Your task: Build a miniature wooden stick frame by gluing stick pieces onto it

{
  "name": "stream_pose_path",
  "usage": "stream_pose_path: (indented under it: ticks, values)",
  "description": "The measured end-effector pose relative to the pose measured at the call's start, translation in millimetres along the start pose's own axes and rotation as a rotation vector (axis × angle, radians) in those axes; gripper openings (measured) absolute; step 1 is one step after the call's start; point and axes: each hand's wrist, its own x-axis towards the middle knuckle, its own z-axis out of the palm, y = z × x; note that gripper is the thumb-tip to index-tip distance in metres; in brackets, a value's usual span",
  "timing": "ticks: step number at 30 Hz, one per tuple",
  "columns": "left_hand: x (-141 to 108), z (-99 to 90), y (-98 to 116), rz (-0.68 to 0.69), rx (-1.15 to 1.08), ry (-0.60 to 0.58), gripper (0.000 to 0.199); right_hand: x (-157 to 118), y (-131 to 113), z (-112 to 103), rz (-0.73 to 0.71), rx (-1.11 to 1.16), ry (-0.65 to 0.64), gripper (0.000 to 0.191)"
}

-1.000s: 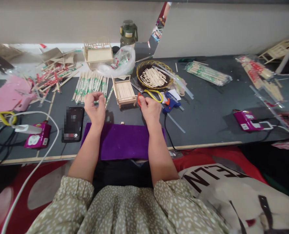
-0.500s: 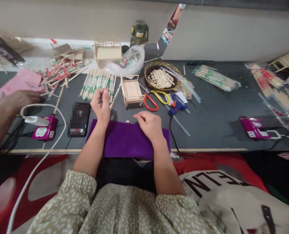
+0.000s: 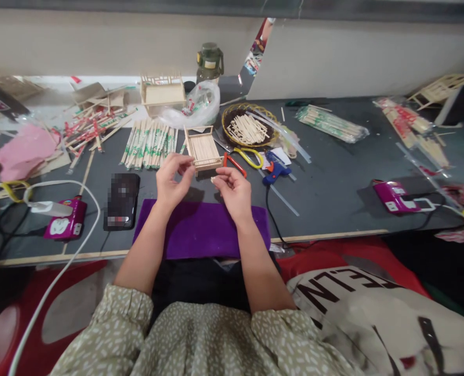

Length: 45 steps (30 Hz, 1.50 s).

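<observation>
My left hand [image 3: 172, 180] is at the near left corner of a miniature bed-like frame [image 3: 203, 147] made of pale wooden sticks, with thumb and fingertips closed about its corner; the exact contact is partly hidden. Just right of it, my right hand [image 3: 235, 192] pinches a tiny pale wooden piece [image 3: 213, 179] between thumb and fingers, in front of the frame. Beneath my forearms, a purple cloth [image 3: 202, 232] lies along the table edge. Beyond the right hand are red-handled pliers [image 3: 235, 163], yellow-handled pliers [image 3: 251, 156] and a blue glue gun [image 3: 275, 168].
Cut sticks fill a round basket [image 3: 226, 136]. Wrapped chopsticks [image 3: 147, 143] lie behind my left hand, near a larger stick model [image 3: 163, 96]. A phone [image 3: 121, 201] and purple power strip [image 3: 65, 219] with a white cable are left. Another strip [image 3: 394, 196] is right.
Both hands have moved forward from over the cloth to the miniature frame. The small wooden piece is now visible in my right fingers. The other person's hand at left has mostly withdrawn.
</observation>
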Motion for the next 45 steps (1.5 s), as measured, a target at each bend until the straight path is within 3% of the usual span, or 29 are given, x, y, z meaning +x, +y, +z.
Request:
stream_pose_path:
  ticks: [5,10,13,17,20,24,31,39,45]
  values:
    - [-5.0,10.3,2.3,0.169,-0.035,-0.217,0.028,4.7,-10.7,7.4,0.167,0.276,-0.024,0.041]
    - [-4.3,12.1,3.2,0.17,-0.078,-0.217,0.01,2.8,-11.3,5.2,0.188,0.327,-0.078,0.043]
    - [-3.4,11.9,5.0,0.05,-0.143,-0.137,0.01,6.5,-10.3,-6.7,0.137,0.201,-0.004,0.035]
    - [-3.6,11.9,6.5,-0.252,-0.319,-0.043,0.021,11.4,-15.2,-19.2,0.045,0.009,0.116,0.02]
    - [-2.6,11.4,7.6,-0.385,-0.459,-0.031,0.026,10.1,-22.6,-13.9,-0.06,-0.049,0.043,0.014]
    - [-0.8,11.0,8.2,-0.413,-0.539,-0.037,0.028,7.8,-27.8,4.6,-0.233,-0.104,-0.086,0.016]
    - [0.4,9.2,4.8,-0.252,-0.398,-0.06,0.013,14.3,-15.7,16.0,-0.355,-0.098,-0.098,0.008]
    - [-0.7,4.6,6.3,0.1,0.146,-0.11,0.01,17.8,8.3,11.4,-0.163,0.05,-0.163,0.018]
    - [6.1,-0.8,12.4,0.271,0.406,-0.216,0.01,18.5,15.8,12.2,-0.183,0.041,-0.122,0.015]
